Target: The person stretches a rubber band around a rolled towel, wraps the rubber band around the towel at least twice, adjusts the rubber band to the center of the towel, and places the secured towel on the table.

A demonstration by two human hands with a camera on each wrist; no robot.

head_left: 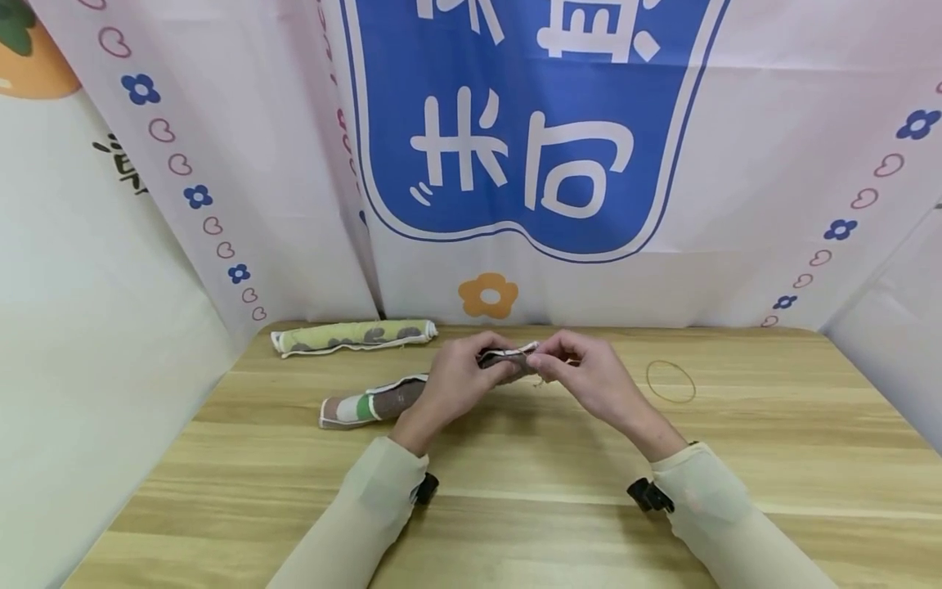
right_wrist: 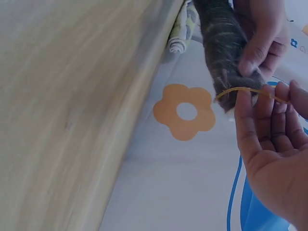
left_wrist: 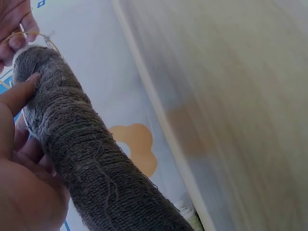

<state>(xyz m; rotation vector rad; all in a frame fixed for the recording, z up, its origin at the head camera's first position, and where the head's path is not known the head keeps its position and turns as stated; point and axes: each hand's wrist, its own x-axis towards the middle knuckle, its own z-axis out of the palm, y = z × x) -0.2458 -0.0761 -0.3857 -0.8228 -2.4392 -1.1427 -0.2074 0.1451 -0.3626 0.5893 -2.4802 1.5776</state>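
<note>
A rolled grey-brown towel (head_left: 397, 398) with a white, green and pinkish end slants above the table. My left hand (head_left: 464, 372) grips it near its right end, the thumb pressing on the terry cloth (left_wrist: 72, 125) in the left wrist view. At that end my right hand (head_left: 581, 372) pinches a thin yellow rubber band (right_wrist: 248, 89). The band crosses the towel's end and is drawn out toward the right fingers; whether it goes fully round cannot be seen.
Behind and to the left lies a rolled yellow-green towel (head_left: 361, 335) with white edges. A second rubber band (head_left: 670, 382) rests on the wooden table (head_left: 559, 507) right of the hands. A printed cloth backdrop (head_left: 412, 286) stands along the table's far edge.
</note>
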